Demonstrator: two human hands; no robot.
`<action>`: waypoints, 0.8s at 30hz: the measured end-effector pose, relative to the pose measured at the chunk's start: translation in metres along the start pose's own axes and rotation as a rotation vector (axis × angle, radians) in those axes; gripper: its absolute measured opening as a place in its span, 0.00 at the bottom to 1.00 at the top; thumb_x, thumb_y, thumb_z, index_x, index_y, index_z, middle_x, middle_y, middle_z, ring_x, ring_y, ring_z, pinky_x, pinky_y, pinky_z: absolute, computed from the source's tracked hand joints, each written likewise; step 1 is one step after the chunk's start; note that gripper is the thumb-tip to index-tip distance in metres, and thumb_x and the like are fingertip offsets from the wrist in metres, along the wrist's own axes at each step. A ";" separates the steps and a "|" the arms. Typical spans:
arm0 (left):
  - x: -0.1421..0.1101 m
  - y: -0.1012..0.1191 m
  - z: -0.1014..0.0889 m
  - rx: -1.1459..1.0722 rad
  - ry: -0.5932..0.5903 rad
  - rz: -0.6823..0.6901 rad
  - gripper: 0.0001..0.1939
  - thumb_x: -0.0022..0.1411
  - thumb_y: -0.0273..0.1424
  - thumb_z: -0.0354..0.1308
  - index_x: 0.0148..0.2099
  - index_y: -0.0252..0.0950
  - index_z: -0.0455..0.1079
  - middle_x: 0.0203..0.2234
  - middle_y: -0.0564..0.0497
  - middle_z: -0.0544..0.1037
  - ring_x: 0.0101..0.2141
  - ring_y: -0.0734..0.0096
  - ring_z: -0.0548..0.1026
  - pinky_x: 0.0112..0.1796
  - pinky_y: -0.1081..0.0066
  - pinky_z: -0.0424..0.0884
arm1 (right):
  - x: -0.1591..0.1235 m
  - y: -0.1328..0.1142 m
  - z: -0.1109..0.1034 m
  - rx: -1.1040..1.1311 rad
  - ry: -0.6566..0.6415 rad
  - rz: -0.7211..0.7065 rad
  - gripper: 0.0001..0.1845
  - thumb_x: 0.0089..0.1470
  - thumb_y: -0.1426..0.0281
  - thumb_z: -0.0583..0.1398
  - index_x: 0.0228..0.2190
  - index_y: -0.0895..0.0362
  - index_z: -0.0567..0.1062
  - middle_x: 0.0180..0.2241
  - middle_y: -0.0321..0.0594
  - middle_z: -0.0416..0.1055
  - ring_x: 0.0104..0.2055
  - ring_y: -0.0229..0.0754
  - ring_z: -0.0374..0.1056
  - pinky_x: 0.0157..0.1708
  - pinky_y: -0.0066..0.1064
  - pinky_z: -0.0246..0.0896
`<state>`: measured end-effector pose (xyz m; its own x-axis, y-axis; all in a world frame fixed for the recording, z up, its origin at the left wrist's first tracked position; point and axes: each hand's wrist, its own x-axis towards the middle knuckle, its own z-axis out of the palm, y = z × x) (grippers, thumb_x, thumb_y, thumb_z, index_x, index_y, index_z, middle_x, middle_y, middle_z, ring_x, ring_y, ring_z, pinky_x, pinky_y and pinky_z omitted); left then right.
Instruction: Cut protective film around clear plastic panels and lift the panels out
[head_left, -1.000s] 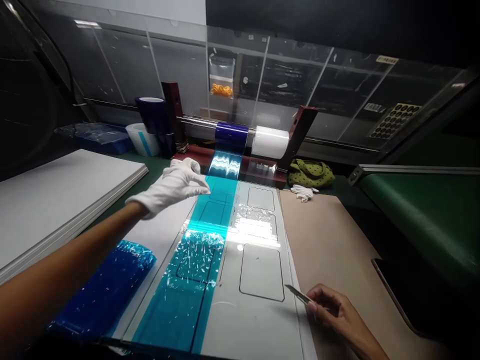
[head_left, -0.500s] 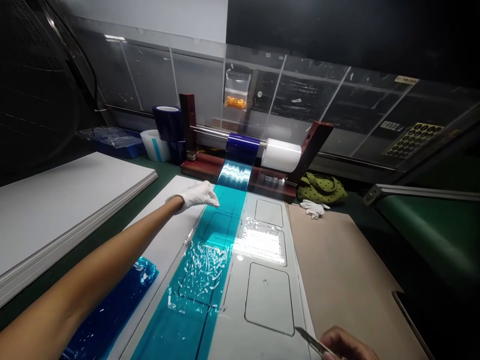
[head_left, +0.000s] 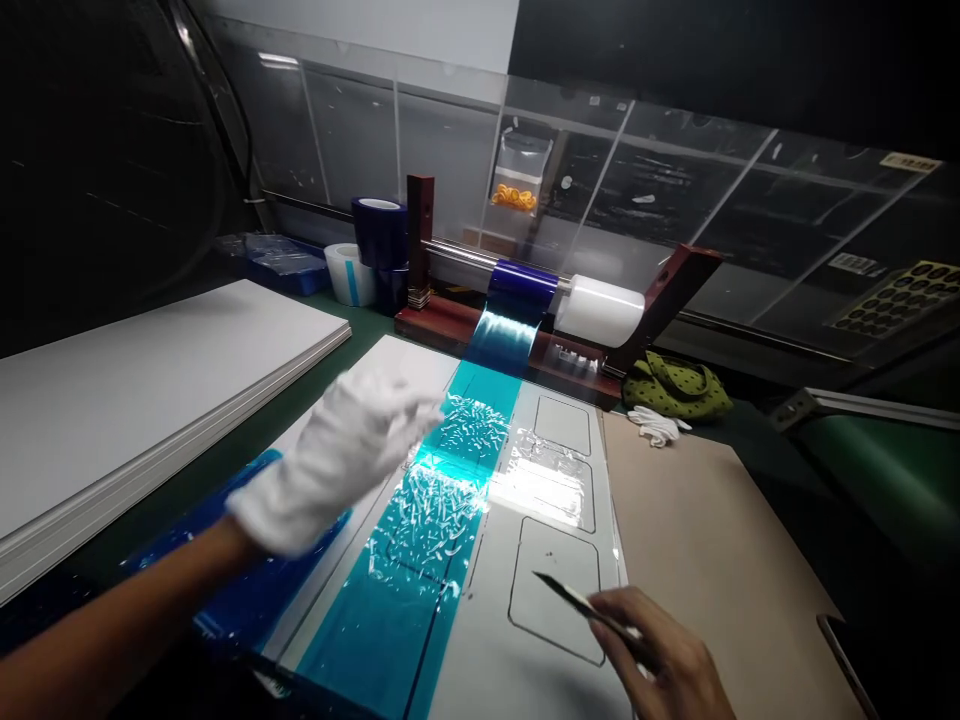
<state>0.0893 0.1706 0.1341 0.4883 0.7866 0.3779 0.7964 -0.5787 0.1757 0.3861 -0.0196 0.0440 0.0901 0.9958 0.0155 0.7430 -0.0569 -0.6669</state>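
Observation:
A strip of blue film runs from a blue roll on a red-brown roller stand down over a white panel marked with rounded rectangles. My left hand, in a white glove, hovers blurred over the film's left edge, fingers stretched toward it. Low on the right, my bare right hand grips a thin metal blade whose tip lies on a marked rectangle.
A stack of white sheets lies at the left. Crumpled dark blue film sits beside the panel. Tape rolls stand behind, with a clear screen. A brown board, a green pouch and a spare glove are right.
My left hand has pulled back from the far end of the film toward me, smearing with motion. My right hand with the blade has come up onto the panel. The view shifted left.

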 end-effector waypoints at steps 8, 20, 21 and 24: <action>-0.164 0.031 0.049 0.175 -0.387 -0.253 0.21 0.68 0.34 0.40 0.57 0.44 0.67 0.29 0.47 0.78 0.27 0.65 0.74 0.29 0.65 0.71 | 0.045 -0.077 0.078 -0.379 0.032 -0.427 0.15 0.62 0.74 0.50 0.31 0.53 0.74 0.27 0.38 0.73 0.27 0.40 0.67 0.23 0.28 0.49; -0.197 0.027 0.073 0.154 -0.286 -0.375 0.21 0.68 0.34 0.41 0.59 0.38 0.64 0.34 0.45 0.79 0.30 0.63 0.77 0.31 0.66 0.73 | 0.072 -0.120 0.132 -0.604 -0.080 -0.521 0.11 0.59 0.78 0.53 0.29 0.53 0.71 0.28 0.34 0.72 0.29 0.38 0.66 0.21 0.31 0.37; -0.200 0.026 0.074 0.129 -0.264 -0.383 0.21 0.68 0.34 0.41 0.59 0.39 0.64 0.35 0.45 0.79 0.31 0.63 0.77 0.31 0.66 0.73 | 0.073 -0.121 0.132 -0.613 -0.084 -0.522 0.11 0.59 0.77 0.53 0.29 0.53 0.71 0.28 0.34 0.72 0.29 0.38 0.66 0.21 0.31 0.37; -0.213 0.024 0.075 -0.036 -0.215 -0.440 0.21 0.68 0.37 0.42 0.58 0.41 0.64 0.35 0.47 0.79 0.34 0.64 0.78 0.34 0.66 0.74 | 0.072 -0.121 0.132 -0.631 -0.099 -0.520 0.10 0.59 0.77 0.54 0.29 0.53 0.71 0.29 0.34 0.72 0.29 0.38 0.65 0.21 0.31 0.36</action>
<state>0.0311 0.0056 -0.0098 0.1744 0.9825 0.0649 0.9325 -0.1860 0.3094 0.2151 0.0681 0.0280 -0.4058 0.9059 0.1214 0.9091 0.4138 -0.0484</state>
